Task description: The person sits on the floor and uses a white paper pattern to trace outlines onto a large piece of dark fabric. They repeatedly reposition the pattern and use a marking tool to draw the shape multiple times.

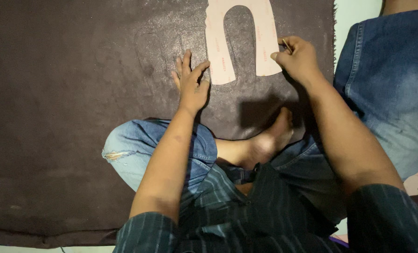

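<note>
Your left hand (191,85) is pressing flat, fingers spread, on the pale U-shaped card template (242,37) over dark suede-like sheet (68,93); your right hand (297,57) is pinching a thin marking tool.

So my left hand (191,83) is pressing flat on one leg of the pale U-shaped pattern piece (242,37), right hand (297,57) pinching a thin marker at the other leg, all on dark brown material (68,93).

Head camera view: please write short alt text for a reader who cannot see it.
A seated person's left hand presses a pale U-shaped template flat on a dark brown sheet, while the right hand holds a thin tool at the template's edge.
</note>
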